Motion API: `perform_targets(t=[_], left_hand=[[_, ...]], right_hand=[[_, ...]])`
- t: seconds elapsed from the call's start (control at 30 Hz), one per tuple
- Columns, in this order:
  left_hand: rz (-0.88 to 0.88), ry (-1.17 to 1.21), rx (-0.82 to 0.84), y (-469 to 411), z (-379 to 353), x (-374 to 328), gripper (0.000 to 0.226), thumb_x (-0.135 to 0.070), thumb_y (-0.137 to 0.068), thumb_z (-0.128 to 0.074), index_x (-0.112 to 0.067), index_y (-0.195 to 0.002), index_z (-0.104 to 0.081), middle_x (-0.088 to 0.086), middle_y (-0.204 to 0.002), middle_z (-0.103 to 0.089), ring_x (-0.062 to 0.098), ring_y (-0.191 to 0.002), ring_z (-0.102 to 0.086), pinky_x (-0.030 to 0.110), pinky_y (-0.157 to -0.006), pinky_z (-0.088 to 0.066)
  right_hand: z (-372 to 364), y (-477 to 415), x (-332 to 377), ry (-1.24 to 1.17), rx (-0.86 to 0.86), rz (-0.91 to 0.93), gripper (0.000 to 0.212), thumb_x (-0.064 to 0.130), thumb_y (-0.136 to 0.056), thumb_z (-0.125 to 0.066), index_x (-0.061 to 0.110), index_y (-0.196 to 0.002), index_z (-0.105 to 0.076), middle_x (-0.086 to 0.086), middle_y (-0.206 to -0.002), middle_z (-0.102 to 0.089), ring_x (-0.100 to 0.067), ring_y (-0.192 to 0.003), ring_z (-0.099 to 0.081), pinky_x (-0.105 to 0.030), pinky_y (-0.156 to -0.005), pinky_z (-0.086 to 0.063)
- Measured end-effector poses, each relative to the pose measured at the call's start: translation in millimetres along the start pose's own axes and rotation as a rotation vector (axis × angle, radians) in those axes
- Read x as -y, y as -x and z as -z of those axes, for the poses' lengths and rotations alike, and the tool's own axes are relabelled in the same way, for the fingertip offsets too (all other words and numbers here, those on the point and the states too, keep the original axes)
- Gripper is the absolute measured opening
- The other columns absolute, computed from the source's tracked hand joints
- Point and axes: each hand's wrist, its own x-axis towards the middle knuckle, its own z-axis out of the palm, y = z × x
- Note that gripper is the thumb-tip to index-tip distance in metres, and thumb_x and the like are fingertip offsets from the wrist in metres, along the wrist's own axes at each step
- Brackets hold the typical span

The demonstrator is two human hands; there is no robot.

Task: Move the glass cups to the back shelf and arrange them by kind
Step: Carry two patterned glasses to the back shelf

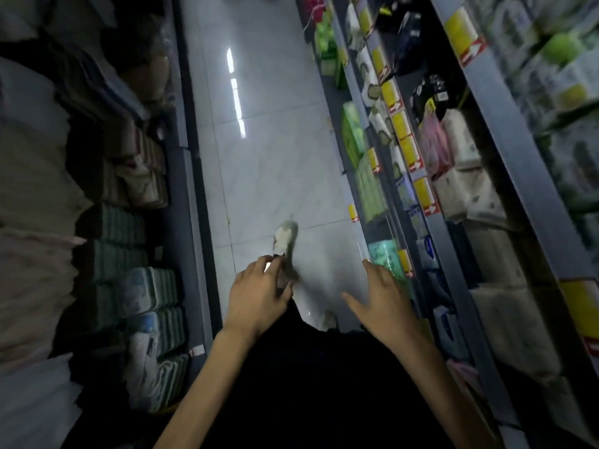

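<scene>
A narrow shop aisle seen from above, dim and blurred. The floor point(275, 163) is pale glossy tile with thin grout lines, and a broken strip of ceiling light point(238, 102) reflects off it.

On the left, a dark shelf edge point(183, 222) fronts stacks of folded cloth point(129, 251) in greens, whites and browns, with bulkier pale bundles behind. On the right, grey shelf rails point(460, 280) run in tiers, dotted with yellow-and-red price tags point(425, 196). Between the rails sit green packs point(369, 189) and white wrapped paper goods point(470, 189).

Both bare forearms reach forward over dark clothing point(324, 384) at the bottom of the view. The left hand point(259, 293) has its fingers curled, with a small bright glint point(267, 264) at the fingertips — I cannot tell whether it grips a glass cup or anything at all. The right hand point(385, 296) is spread wide and holds nothing, close to the lowest right shelf. A light-coloured shoe point(286, 238) shows on the tiles just beyond the left hand — too smeared for detail.
</scene>
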Motion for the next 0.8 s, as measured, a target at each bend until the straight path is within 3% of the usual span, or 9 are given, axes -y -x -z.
perform_targets(t=[0.17, 0.3, 0.4, 0.53, 0.67, 0.8], left_hand=[[-0.163, -0.064, 0.000, -126, 50, 21, 0.057, -0.052, -0.096, -0.054, -0.026, -0.146, -0.051, 0.000, -0.145, -0.057, 0.025, -0.132, -0.054, 0.043, -0.106, -0.045], [-0.317, -0.124, -0.021, -208, 114, 16, 0.062, -0.055, -0.093, -0.048, -0.025, -0.147, -0.053, 0.004, -0.151, -0.053, 0.028, -0.141, -0.048, 0.044, -0.111, -0.042], [-0.498, -0.140, -0.090, -263, 172, -12, 0.056, -0.052, -0.094, -0.053, -0.025, -0.143, -0.058, 0.005, -0.146, -0.057, 0.030, -0.129, -0.058, 0.044, -0.096, -0.054], [-0.739, -0.065, -0.245, -307, 251, -75, 0.050, -0.046, -0.098, -0.057, -0.025, -0.144, -0.056, -0.001, -0.128, -0.066, 0.025, -0.103, -0.068, 0.039, -0.071, -0.059], [-1.037, 0.016, -0.359, -314, 318, -146, 0.049, -0.040, -0.099, -0.063, -0.022, -0.144, -0.057, 0.001, -0.128, -0.067, 0.024, -0.103, -0.068, 0.039, -0.070, -0.059], [-1.334, 0.175, -0.415, -307, 362, -220, 0.048, -0.037, -0.101, -0.063, -0.022, -0.145, -0.055, 0.002, -0.125, -0.069, 0.027, -0.098, -0.068, 0.043, -0.070, -0.059]], right_hand=[[45, -80, 49, -0.153, -0.073, -0.107, 0.100, 0.081, -0.081, -0.048, 0.024, -0.161, -0.026, -0.010, -0.166, -0.026, -0.035, -0.149, -0.032, -0.051, -0.117, -0.035], [103, -110, 99, -0.257, -0.135, -0.130, 0.080, 0.061, -0.095, -0.058, 0.028, -0.160, -0.026, 0.000, -0.167, -0.024, -0.028, -0.151, -0.030, -0.047, -0.118, -0.035], [155, -115, 139, -0.305, -0.386, -0.134, 0.061, 0.051, -0.097, -0.062, 0.027, -0.151, -0.044, 0.005, -0.163, -0.032, -0.021, -0.147, -0.036, -0.042, -0.113, -0.042], [229, -104, 170, -0.398, -0.671, -0.125, 0.047, 0.050, -0.099, -0.057, 0.032, -0.142, -0.053, 0.012, -0.155, -0.041, -0.013, -0.143, -0.041, -0.039, -0.112, -0.044], [303, -68, 191, -0.270, -1.057, -0.029, 0.037, 0.042, -0.098, -0.065, 0.022, -0.129, -0.066, 0.004, -0.133, -0.063, -0.013, -0.119, -0.061, -0.030, -0.098, -0.053], [368, -13, 191, -0.260, -1.370, -0.033, 0.030, 0.040, -0.096, -0.067, 0.028, -0.123, -0.066, 0.011, -0.120, -0.067, -0.005, -0.108, -0.064, -0.017, -0.092, -0.050]])
